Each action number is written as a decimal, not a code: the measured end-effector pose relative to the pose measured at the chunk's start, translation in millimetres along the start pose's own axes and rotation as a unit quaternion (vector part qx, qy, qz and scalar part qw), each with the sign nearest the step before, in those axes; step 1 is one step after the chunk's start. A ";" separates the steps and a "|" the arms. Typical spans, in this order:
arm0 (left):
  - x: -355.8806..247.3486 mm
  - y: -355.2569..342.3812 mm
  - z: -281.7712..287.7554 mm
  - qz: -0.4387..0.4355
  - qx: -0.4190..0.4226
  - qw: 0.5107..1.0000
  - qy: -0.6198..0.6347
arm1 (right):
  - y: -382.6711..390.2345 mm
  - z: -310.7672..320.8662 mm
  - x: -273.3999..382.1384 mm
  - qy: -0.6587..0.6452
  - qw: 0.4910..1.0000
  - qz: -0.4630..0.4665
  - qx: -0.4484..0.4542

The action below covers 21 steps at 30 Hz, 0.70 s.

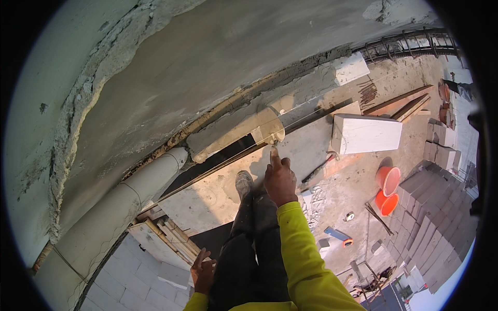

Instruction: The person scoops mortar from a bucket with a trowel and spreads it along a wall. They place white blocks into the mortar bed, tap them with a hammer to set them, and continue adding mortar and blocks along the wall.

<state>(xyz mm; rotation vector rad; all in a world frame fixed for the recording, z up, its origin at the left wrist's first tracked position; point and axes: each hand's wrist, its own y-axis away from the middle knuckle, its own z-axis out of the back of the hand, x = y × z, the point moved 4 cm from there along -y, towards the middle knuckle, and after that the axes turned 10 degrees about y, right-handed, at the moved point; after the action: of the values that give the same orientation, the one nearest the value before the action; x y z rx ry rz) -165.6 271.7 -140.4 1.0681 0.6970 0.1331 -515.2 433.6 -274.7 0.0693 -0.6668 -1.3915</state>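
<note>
Rounded mortar-smeared piece (273, 127): far of us at mid-scene, against the rough ledge (306, 92), just beyond our right fingertips; its handle, if any, is hidden.
Right hand (280, 179): forefinger out toward that piece, other fingers curled; we cannot tell whether they close on anything.
Right arm: yellow sleeve (301, 243) stretched far, palm down, probably for reach across the board.
Left hand (203, 272): low and near, fingers spread, nothing visible in it, beside timber strips (174, 236); perhaps held out for balance.
Pale board (192, 202): under our shoe (244, 184), near side of a dark gap (237, 149); seemingly laid for footing.
White block (365, 135): right of our hand, likely parked within reach.
Orange buckets (382, 177): farther right, apparently clear of our feet.
</note>
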 end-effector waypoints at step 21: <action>-101.2 -3.5 -8.6 -0.103 0.111 0.982 -0.110 | 248.0 142.2 -155.6 -0.508 0.787 -0.349 -0.028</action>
<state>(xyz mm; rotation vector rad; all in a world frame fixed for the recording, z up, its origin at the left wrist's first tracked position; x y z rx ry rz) -250.5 233.6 -99.3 1.1947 0.6261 -0.2433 -367.9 675.6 -114.5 -0.5865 -1.6068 -2.1586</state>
